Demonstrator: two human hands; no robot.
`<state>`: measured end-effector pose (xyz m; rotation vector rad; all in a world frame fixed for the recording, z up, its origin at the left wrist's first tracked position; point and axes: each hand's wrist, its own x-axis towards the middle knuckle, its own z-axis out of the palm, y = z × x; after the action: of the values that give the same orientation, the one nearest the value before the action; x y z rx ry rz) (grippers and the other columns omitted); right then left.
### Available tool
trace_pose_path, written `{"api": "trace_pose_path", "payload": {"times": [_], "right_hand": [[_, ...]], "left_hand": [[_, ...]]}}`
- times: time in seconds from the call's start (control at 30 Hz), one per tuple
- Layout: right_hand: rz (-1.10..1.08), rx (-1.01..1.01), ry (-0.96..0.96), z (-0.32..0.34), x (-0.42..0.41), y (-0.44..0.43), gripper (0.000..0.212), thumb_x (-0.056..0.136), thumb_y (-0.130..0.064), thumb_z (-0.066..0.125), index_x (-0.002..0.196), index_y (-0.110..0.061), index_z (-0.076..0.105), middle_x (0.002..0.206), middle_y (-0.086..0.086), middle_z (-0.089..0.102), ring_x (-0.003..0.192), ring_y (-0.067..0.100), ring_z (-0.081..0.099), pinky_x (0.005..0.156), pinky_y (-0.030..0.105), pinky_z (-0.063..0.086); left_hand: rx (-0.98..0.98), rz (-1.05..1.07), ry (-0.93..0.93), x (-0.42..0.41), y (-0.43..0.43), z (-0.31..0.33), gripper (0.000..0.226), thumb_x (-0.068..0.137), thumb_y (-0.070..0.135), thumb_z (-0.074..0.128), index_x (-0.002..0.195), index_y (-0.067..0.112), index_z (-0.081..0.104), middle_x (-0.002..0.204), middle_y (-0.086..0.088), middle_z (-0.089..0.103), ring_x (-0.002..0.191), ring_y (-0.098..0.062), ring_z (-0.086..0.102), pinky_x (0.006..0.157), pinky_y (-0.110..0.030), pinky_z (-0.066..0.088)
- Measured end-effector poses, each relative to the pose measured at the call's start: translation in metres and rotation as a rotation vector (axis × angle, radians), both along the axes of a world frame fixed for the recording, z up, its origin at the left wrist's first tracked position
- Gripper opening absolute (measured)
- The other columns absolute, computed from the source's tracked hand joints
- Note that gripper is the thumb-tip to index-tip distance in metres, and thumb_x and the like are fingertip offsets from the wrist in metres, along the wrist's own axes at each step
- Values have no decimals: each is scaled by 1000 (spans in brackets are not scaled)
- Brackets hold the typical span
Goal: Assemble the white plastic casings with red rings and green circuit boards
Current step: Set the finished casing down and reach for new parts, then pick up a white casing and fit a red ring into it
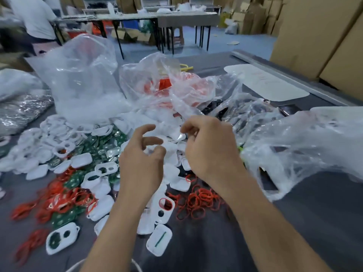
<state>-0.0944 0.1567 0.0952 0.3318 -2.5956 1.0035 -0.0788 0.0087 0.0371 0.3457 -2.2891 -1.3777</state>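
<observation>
Both of my hands hover over a heap of white plastic casings point(172, 154) in the middle of the grey table point(324, 213). My left hand point(141, 160) has loosely curled fingers with nothing in them. My right hand point(208, 146) has its fingers curled toward the thumb; blur hides whether it pinches anything. Near my left wrist lies a casing with a red ring fitted point(164, 208). Loose red rings point(200, 201) lie under my right forearm, and more lie at the left. Green circuit boards point(98, 142) are piled left of my hands. A casing holding a green board point(60, 240) sits at the front left.
A tall clear bag of white parts point(78, 75) stands behind the heap, beside a bag of red rings point(176, 89). A crumpled bag point(294, 150) fills the right. A white board point(265, 81) lies far right. A person point(33, 16) sits at back tables; cardboard stacks point(314, 36) stand right.
</observation>
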Motion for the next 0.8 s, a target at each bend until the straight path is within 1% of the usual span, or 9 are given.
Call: {"api": "trace_pose_path", "payload": {"times": [0.1, 0.17, 0.23, 0.37, 0.47, 0.53, 0.6, 0.7, 0.8], "right_hand": [[176, 69, -331, -36, -42, -33, 49, 86, 4, 58, 130, -16, 69, 128, 5, 71, 118, 22, 64, 99, 28, 51], [218, 154, -414, -55, -65, -47, 55, 88, 1, 58, 140, -16, 61, 140, 7, 64, 131, 25, 57, 110, 32, 45], [233, 220, -428, -66, -81, -56, 58, 88, -5, 58, 144, -19, 57, 144, 9, 61, 134, 29, 54, 112, 39, 44], [250, 240, -399, -67, -97, -62, 49, 83, -9, 62, 131, -18, 67, 133, 7, 68, 124, 29, 61, 104, 38, 50], [161, 186, -342, -72, -98, -52, 13, 83, -18, 65, 84, -27, 75, 80, -2, 73, 79, 23, 65, 65, 28, 50], [108, 152, -320, -78, -97, -44, 28, 87, -22, 64, 59, -24, 61, 55, -6, 58, 60, 21, 57, 52, 27, 39], [63, 126, -307, -76, -94, -40, 15, 90, -22, 66, 79, -29, 75, 73, -2, 72, 74, 24, 66, 62, 30, 51], [-43, 96, -130, -75, -90, -39, 54, 87, -10, 73, 139, -22, 63, 121, 8, 73, 115, 33, 65, 99, 40, 51], [52, 87, 68, -72, -79, -53, 55, 81, 6, 71, 130, -21, 70, 118, 8, 73, 114, 29, 65, 100, 34, 48]], "left_hand": [[-165, -20, -182, -11, -24, -17, 48, 93, 19, 62, 136, 36, 49, 127, 13, 61, 104, 2, 59, 79, -12, 47], [-312, -70, -295, -18, -38, -29, 48, 97, 21, 58, 144, 24, 47, 145, 2, 48, 132, -18, 47, 108, -32, 40], [-400, -135, -334, -22, -46, -38, 48, 100, 23, 54, 146, 18, 47, 152, -2, 44, 141, -22, 39, 116, -37, 32], [-445, -110, -266, -28, -53, -48, 41, 100, 25, 55, 140, 18, 56, 149, -1, 49, 137, -21, 44, 116, -40, 33], [-365, -45, -225, -28, -57, -50, 32, 98, 21, 61, 129, 23, 68, 140, 8, 58, 129, -14, 51, 109, -28, 37], [-295, 17, -191, -24, -59, -51, 27, 95, 13, 63, 115, 27, 75, 120, 15, 68, 109, -5, 59, 93, -17, 40], [-258, 85, -146, -21, -62, -48, 30, 92, 6, 61, 102, 28, 77, 94, 20, 69, 84, 0, 59, 77, -7, 40], [-230, 200, -153, -20, -63, -43, 38, 91, 3, 61, 113, 29, 78, 108, 9, 75, 88, -10, 62, 79, -19, 45], [-193, 257, -139, -19, -68, -38, 36, 92, 12, 65, 120, 33, 75, 114, 11, 75, 95, -3, 62, 86, -15, 41]]}}
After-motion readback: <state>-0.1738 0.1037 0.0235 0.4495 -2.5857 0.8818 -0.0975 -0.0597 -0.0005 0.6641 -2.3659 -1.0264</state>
